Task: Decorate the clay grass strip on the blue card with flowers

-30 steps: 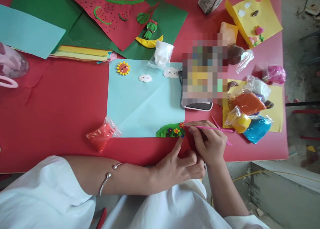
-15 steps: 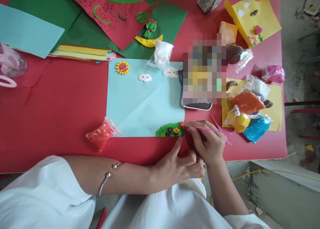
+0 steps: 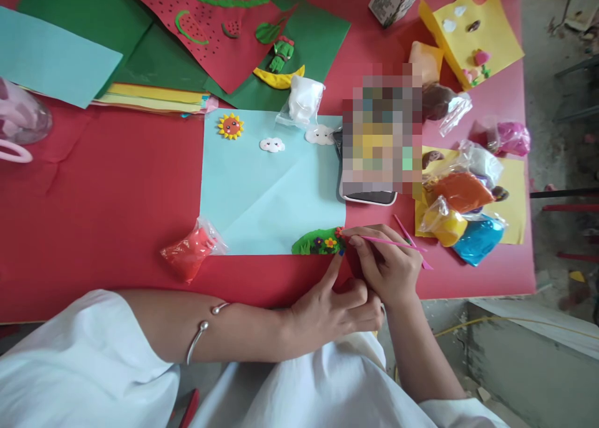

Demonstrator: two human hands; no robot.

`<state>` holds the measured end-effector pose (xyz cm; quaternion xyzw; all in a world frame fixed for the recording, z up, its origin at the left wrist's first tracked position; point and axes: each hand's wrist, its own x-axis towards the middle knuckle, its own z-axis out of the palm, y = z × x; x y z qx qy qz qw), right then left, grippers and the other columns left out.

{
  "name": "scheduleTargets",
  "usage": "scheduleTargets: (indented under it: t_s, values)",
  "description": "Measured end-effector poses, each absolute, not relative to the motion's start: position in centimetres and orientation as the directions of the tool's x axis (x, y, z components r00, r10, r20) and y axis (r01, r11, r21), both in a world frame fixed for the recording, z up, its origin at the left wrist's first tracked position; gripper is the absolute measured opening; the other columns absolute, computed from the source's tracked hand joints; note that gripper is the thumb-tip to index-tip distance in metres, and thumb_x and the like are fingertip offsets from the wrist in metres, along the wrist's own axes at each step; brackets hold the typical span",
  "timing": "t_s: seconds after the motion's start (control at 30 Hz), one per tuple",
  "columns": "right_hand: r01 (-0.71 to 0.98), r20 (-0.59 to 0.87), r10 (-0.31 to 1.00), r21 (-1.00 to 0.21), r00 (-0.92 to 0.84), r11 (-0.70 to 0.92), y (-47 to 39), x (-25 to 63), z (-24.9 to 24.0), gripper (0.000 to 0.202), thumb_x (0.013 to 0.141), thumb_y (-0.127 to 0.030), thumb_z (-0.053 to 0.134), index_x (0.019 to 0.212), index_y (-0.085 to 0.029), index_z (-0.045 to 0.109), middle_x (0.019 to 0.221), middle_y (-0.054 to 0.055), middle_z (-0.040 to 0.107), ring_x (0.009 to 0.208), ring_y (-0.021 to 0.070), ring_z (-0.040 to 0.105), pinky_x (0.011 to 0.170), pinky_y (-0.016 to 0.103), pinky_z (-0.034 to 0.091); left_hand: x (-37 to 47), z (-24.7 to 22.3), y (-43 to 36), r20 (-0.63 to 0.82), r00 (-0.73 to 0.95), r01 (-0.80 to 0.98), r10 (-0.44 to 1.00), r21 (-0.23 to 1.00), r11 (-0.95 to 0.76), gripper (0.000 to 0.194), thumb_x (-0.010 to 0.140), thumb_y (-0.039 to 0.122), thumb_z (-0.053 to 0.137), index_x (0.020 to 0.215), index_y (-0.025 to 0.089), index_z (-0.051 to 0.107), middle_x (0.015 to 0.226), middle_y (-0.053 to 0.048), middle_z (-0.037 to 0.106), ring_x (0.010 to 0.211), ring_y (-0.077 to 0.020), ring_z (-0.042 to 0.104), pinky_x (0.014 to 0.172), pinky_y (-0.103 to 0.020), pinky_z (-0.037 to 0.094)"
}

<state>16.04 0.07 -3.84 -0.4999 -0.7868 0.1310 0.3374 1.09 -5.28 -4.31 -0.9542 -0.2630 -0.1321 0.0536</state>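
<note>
My right hand (image 3: 390, 262) is closed around a thin pink modelling tool (image 3: 386, 241). Its fingertips are at the right end of a green clay mound (image 3: 306, 243), beside a small red clay flower (image 3: 338, 231). Yellow and dark flowers also dot the mound, which lies along the lower right edge of a light blue sheet (image 3: 262, 191). My left hand (image 3: 339, 306) has its index finger stretched to that corner, with a small dark blue bit at the fingertip. The other left fingers are curled and the thumb is hidden. A clay sun (image 3: 231, 126) and a clay cloud (image 3: 272, 145) are higher on the sheet.
A phone (image 3: 369, 196), its screen blurred, overlaps the sheet's right edge. White clay (image 3: 302, 100) and red clay (image 3: 189, 253) in bags touch the sheet. Bagged clay (image 3: 463, 191) lies at right. Another pink tool (image 3: 403, 229) is by my right hand. Coloured papers (image 3: 154, 60) cover the back left.
Almost nothing differs. Both hands hold nearly the same place at the sheet's corner, and the pink tool has barely shifted.
</note>
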Motion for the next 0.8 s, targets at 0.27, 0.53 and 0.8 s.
scheduleTargets:
  t_s: [0.27,0.53,0.8]
  values:
    - [0.722,0.417,0.873,-0.520,-0.251,0.456,0.05,16.03,-3.73,0.019,0.089,-0.010,0.059,0.091,-0.026,0.068,0.079,-0.002,0.076,0.067,0.0152,0.070,0.058,0.027,0.056,1.28,-4.60,-5.45,0.280,0.824,0.527,0.493,-0.059,-0.848,0.032,0.092,0.020,0.056,0.120,0.034,0.055,0.121,0.001,0.043,0.103,-0.0176,0.038,0.099,-0.048,0.051]
    - [0.718,0.409,0.873,-0.520,-0.266,0.463,0.05,16.04,-3.70,0.019,0.089,-0.008,0.058,0.092,-0.024,0.069,0.080,0.000,0.075,0.069,0.0147,0.069,0.059,0.026,0.056,1.17,-4.64,-5.44,0.284,0.819,0.526,0.498,-0.027,-0.850,0.034,0.092,0.016,0.055,0.120,0.034,0.056,0.119,0.001,0.041,0.104,-0.0177,0.038,0.097,-0.048,0.053]
    - [0.734,0.400,0.882,-0.515,-0.250,0.442,-0.09,16.42,-4.10,0.018,0.090,-0.012,0.058,0.092,-0.026,0.070,0.080,-0.001,0.076,0.069,0.0161,0.070,0.060,0.029,0.057,1.26,-4.66,-5.47,0.297,0.811,0.533,0.504,-0.020,-0.846,0.033,0.092,0.016,0.056,0.119,0.035,0.058,0.119,0.001,0.042,0.104,-0.0178,0.037,0.097,-0.047,0.053]
